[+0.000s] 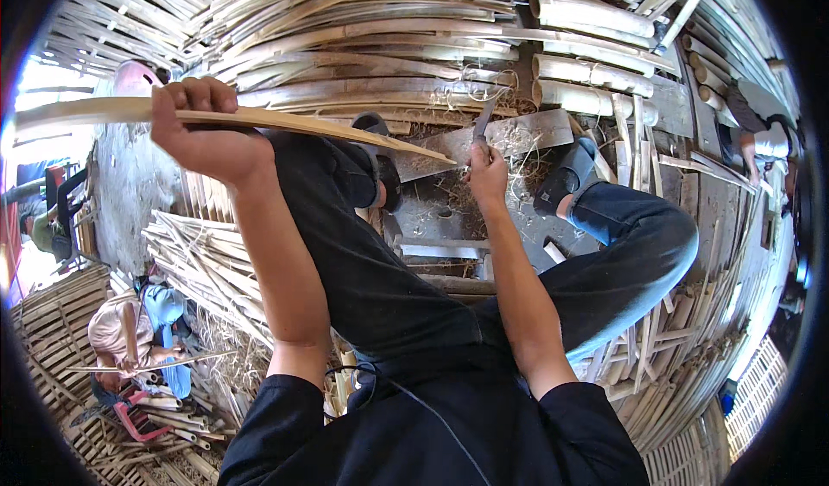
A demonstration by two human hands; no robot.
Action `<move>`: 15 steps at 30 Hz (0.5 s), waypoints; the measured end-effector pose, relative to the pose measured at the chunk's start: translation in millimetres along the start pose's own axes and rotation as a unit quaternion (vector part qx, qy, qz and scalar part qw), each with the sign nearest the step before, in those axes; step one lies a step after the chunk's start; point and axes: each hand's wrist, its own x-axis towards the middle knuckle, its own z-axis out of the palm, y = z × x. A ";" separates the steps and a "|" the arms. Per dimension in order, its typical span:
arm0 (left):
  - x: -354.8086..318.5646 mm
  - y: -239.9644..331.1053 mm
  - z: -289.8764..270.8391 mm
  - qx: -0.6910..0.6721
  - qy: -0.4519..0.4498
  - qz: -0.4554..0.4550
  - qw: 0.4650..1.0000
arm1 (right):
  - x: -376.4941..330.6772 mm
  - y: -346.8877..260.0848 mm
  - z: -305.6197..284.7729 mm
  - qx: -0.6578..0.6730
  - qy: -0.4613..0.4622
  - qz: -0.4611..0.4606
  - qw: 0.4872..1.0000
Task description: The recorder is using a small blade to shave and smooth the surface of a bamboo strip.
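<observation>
- The long bamboo strip (259, 119) crosses the picture from 9 o'clock toward the centre, and its thin pointed end lies just beside the right hand.
- The left hand (203, 136), at 10 o'clock, is clenched around the strip and holds it raised above the left knee.
- The right hand (486, 171), just above the centre, is closed on the handle of a knife (482, 123); the blade points up toward 12 o'clock and stands near the tip of the strip.
- The step in hand seems to be the shaving of the strip's end with the blade. The next move probably calls for a firm left grip, so the strip does not turn, and a shallow angle of the blade, because the tip is very thin.
- A flat wooden board (509, 136) lies under the knife, between the two dark sandals, with pale shavings (458, 192) around it.
- The person sits with legs apart in dark trousers (371, 279).
- Stacks of split bamboo (389, 45) fill the area from 11 to 2 o'clock, and a bundle of thinner slats (203, 266) lies at 8 o'clock.
- Another person (129, 330) sits at 8 o'clock and holds a thin stick.
- No package, label or sign can be seen clearly; a pink round object (134, 77) at 10 o'clock is partly hidden.
</observation>
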 end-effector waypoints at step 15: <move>-38.3 6.7 44.6 0.081 0.009 0.097 0.992 | -147.9 -134.6 1.8 -0.059 -0.015 -0.312 0.948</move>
